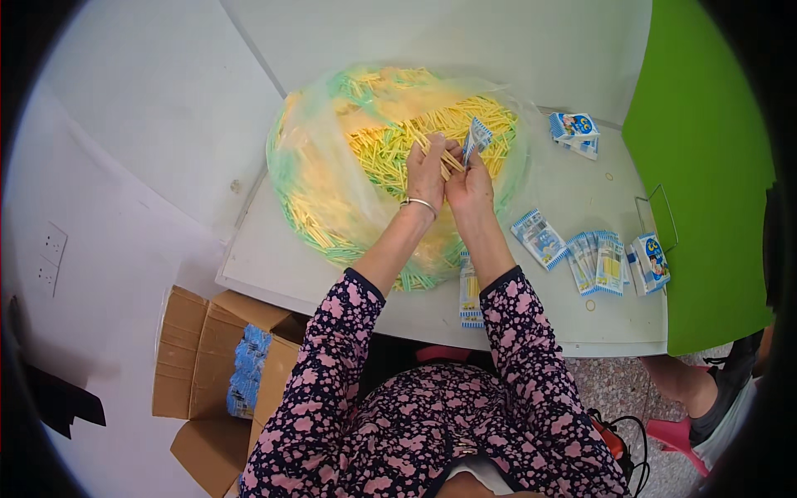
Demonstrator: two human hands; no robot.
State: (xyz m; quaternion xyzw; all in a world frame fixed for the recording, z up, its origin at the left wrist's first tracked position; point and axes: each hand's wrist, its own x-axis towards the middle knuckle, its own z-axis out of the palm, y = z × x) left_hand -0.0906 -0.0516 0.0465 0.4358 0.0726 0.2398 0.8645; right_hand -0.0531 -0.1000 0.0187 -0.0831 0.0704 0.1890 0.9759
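A large clear plastic bag (320, 166) lies spread on the table, full of thin yellow and green sticks (374, 153). Above the pile, my left hand (424, 174) is closed around a few thin yellow sticks (450, 163). Right beside it, my right hand (471, 187) grips a small blue-and-white packet (477, 136), which stands up from the fingers. The lower ends of the sticks reach between both hands. Whether the packet is open at the top cannot be made out.
Several blue-and-white packets (596, 262) lie on the white table (548, 319) to the right, with more packets (574, 129) farther back. One packet (471, 292) is near my right forearm. A cardboard box (203, 353) holding blue packets stands below left. A green panel (706, 191) borders the right side.
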